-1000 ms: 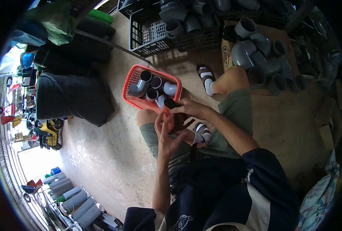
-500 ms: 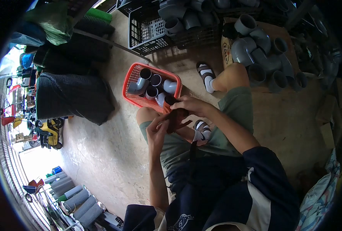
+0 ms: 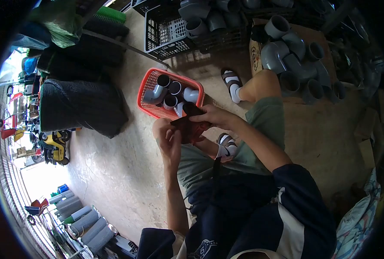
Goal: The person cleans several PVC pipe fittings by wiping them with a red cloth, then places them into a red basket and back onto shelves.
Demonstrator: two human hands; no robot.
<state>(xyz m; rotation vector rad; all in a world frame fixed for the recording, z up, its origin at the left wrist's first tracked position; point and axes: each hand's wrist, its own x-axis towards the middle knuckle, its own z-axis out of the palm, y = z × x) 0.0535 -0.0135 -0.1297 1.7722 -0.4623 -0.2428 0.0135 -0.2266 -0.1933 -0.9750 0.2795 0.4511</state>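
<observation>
A floppy, dark reddish-brown piece [image 3: 191, 131], which looks like a cloth, hangs between my hands above my lap. My right hand [image 3: 215, 116] grips its upper right part, thumb on top. At its left edge, my left hand [image 3: 170, 144] is closed with curled fingers and seems to pinch it; the fingertips are partly hidden. Just beyond the hands stands a red plastic basket [image 3: 146, 86] on the floor. Inside it lie several grey pipe fittings [image 3: 158, 93], some elbow-shaped, with dark open ends.
A black crate [image 3: 164, 32] and a cardboard box [image 3: 256, 56] hold more grey pipe fittings [image 3: 274, 56]. Rolls of dark mesh [image 3: 82, 105] stand at left. Grey rolls [image 3: 86, 226] lie at lower left. My sandalled foot [image 3: 231, 84] is right of the basket.
The reddish-brown piece has shifted and spread out wider between my hands. My left hand has moved slightly left, its fingers curling more. My right hand has stayed nearly in place.
</observation>
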